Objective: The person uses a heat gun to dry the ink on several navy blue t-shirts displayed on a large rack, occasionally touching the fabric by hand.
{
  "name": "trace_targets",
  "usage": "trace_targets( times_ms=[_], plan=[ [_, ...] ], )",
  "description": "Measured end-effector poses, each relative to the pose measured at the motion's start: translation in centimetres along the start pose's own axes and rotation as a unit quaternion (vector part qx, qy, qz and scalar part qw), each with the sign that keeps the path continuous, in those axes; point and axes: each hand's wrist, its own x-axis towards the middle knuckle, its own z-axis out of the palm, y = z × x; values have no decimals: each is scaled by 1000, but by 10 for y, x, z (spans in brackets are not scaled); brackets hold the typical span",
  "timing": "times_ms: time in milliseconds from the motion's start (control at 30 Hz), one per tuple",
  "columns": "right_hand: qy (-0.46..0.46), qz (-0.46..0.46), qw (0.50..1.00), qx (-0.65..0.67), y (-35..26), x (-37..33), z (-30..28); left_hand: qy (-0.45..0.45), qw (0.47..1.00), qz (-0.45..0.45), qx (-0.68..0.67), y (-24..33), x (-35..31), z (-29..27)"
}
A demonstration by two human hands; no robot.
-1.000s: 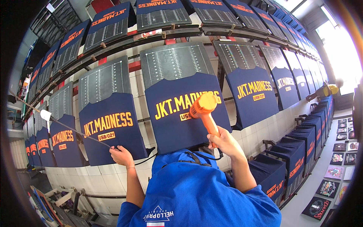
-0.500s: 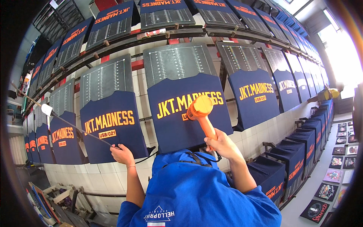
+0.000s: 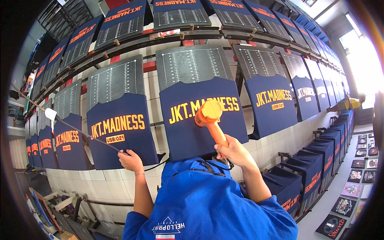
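Note:
My right hand (image 3: 236, 152) is wrapped round the handle of an orange hair dryer (image 3: 212, 112). Its dark-ended nozzle points left, above a navy T-shirt (image 3: 188, 140) with yellow-orange lettering. The shirt is stretched over a dark board (image 3: 194, 62) with white ruler marks, and the dryer covers part of the print. To the left, my left hand (image 3: 131, 161) pinches a thin cord (image 3: 86, 136) that runs up to the far left and carries a white tag (image 3: 51, 114). This hand is in front of the lower edge of another navy printed shirt (image 3: 120, 150).
Boards with navy shirts continue on both sides, and a second row (image 3: 182, 16) stands beyond a dark rail (image 3: 132, 46). More draped shirts (image 3: 282, 184) are close on my right. Frames and tools (image 3: 60, 204) fill the lower left. Printed samples (image 3: 344, 206) lie at far right.
The dryer has shifted slightly left and up over the print, still in my right hand. My left hand keeps its pinch on the cord. The surroundings have shifted a little in view.

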Motion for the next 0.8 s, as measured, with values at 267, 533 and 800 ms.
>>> trace_targets(
  times_ms=[267,533,800],
  plan=[
    [34,-22,999,20,-3,10,-4,8,1000,4,11,1,0,0],
    [144,-23,989,34,4,-4,-39,3,1000,5,17,0,0,1],
    [31,-29,998,50,3,4,-10,9,1000,8,8,-7,0,7]
  ],
)
